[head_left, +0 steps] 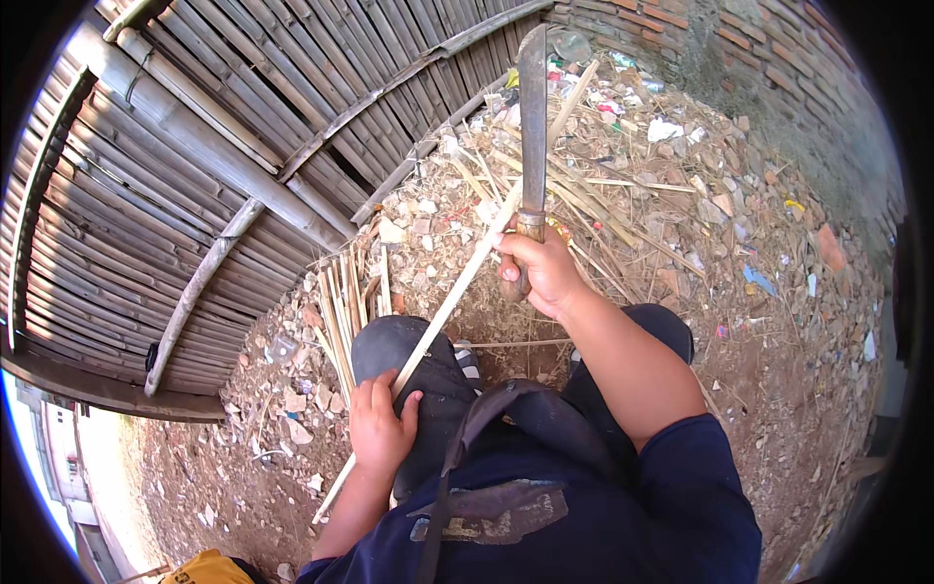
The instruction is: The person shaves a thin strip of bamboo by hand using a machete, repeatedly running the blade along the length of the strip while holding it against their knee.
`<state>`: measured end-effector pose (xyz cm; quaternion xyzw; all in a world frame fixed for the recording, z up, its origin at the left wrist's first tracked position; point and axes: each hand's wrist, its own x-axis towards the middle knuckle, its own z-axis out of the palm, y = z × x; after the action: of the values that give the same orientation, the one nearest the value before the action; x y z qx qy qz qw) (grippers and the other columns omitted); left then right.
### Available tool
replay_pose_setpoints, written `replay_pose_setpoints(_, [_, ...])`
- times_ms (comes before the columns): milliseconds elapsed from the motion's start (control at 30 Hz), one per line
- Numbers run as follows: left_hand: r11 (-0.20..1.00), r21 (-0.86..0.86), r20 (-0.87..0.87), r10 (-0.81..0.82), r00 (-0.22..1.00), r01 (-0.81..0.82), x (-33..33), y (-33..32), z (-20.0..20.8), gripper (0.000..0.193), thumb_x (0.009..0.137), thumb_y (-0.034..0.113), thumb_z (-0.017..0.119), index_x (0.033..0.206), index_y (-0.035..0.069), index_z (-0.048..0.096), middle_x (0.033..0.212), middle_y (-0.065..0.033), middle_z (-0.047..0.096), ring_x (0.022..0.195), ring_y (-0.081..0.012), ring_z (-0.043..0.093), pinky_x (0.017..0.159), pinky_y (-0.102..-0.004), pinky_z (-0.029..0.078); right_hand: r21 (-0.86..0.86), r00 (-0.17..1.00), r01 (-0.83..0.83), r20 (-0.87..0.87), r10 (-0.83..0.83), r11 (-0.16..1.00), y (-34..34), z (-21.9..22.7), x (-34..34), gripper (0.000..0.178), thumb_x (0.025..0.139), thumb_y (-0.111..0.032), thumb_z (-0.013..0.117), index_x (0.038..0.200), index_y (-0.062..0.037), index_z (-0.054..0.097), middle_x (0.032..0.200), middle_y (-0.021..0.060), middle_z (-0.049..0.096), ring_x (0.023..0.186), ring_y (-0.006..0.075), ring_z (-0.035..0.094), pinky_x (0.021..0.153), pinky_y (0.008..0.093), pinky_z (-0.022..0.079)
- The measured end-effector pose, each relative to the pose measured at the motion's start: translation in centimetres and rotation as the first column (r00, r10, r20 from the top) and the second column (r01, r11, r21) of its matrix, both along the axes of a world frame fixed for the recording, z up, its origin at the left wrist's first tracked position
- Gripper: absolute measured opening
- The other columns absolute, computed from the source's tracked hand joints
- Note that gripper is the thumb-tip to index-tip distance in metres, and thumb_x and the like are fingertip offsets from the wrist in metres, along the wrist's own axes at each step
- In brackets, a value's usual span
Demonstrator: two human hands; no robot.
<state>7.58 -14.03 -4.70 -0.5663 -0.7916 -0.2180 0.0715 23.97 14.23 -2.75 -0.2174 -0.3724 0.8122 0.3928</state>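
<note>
Right hand (537, 268) grips a machete (533, 127), left hand (381, 420) a likely bamboo strip (455, 294). Littered ground (769, 428) meets a brick wall (749, 58) at its far edge.

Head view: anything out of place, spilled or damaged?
Litter, mainly: a white scrap and a blue scrap lie on the stony ground, out of place among the stones. The shirt print looks patchy, perhaps worn. The machete in the right hand and pale strip in the left hand show no obvious break.
</note>
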Motion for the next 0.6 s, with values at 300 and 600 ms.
replay_pose_setpoints(300, [0.980,-0.188,0.232,0.106,0.967,-0.062,-1.0,0.5,1.7,0.024,0.103,0.026,0.062,0.097,0.003,0.059,0.076,-0.0235,0.066,0.071,-0.0477,0.065,0.062,-0.0555,0.049,0.657,0.767,-0.072,0.517,-0.379,0.750,1.8,-0.8,0.4,0.035,0.087,-0.027,0.078,0.108,0.0001,0.070,0.084,0.0142,0.074,0.075,0.0298,0.072,0.067,0.0419,0.054])
replay_pose_setpoints(600, [0.934,-0.346,0.404,0.235,0.884,-0.090,-3.1,-3.4,1.2,0.044,0.108,0.035,0.051,0.082,0.001,0.056,0.068,-0.0274,0.060,0.069,-0.0499,0.063,0.061,-0.0561,0.045,0.578,0.455,-0.792,0.773,-0.441,0.196,-1.0,-1.7,-0.4,0.028,0.080,-0.022,0.072,0.105,-0.0111,0.071,0.090,0.0146,0.075,0.088,0.0375,0.073,0.078,0.0515,0.057])
